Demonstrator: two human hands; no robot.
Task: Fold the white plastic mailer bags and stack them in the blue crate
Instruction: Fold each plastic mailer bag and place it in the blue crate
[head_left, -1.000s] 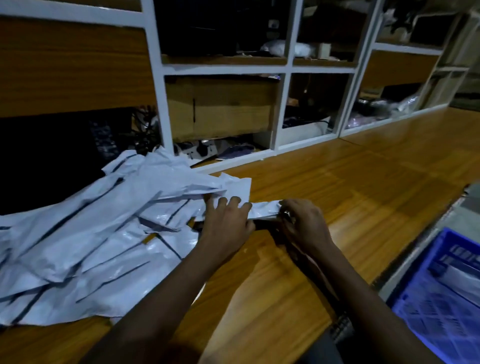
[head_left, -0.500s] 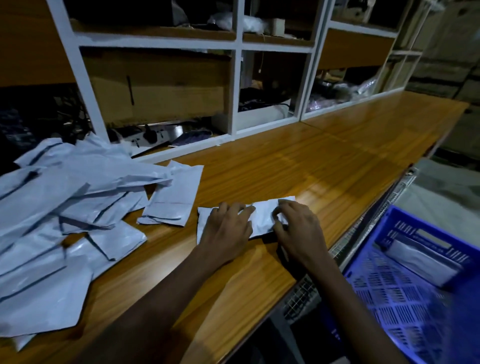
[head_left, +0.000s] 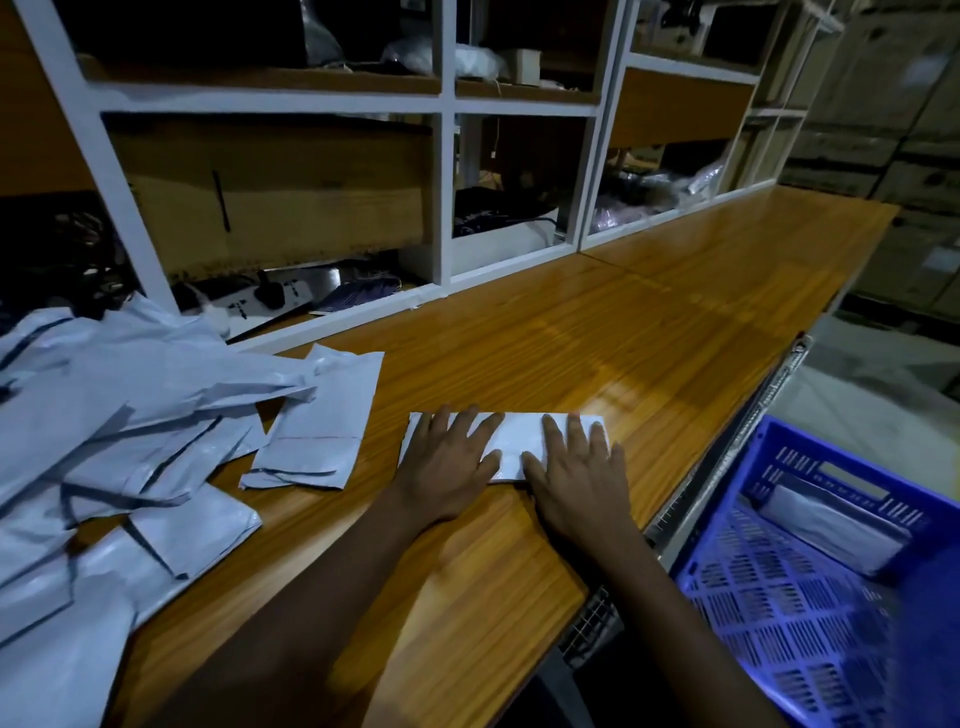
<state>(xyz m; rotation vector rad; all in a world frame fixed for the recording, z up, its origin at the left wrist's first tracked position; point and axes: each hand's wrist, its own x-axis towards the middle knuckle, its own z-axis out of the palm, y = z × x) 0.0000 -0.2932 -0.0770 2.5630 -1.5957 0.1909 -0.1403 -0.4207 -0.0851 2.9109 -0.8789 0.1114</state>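
Observation:
A folded white mailer bag (head_left: 519, 441) lies as a narrow strip on the wooden counter (head_left: 649, 338). My left hand (head_left: 449, 462) presses flat on its left part, fingers straight and spread. My right hand (head_left: 576, 475) presses flat on its right part in the same way. A loose pile of unfolded white mailer bags (head_left: 114, 431) covers the counter at the left, with one smaller bag (head_left: 322, 431) lying apart near my left hand. The blue crate (head_left: 810, 587) stands below the counter's edge at the lower right, with a folded white bag (head_left: 831, 530) inside against its far wall.
White-framed wooden shelves (head_left: 447, 156) run along the back of the counter, holding a cardboard box (head_left: 280, 192), a power strip (head_left: 260, 304) and dark clutter. A metal wire rack edge (head_left: 727, 467) lies between counter and crate. Stacked cartons (head_left: 909, 130) stand at the far right.
The bag went from being pinched next to the pile to lying as a folded strip away from it. Both hands have opened and now press flat. The view swung right, showing more crate.

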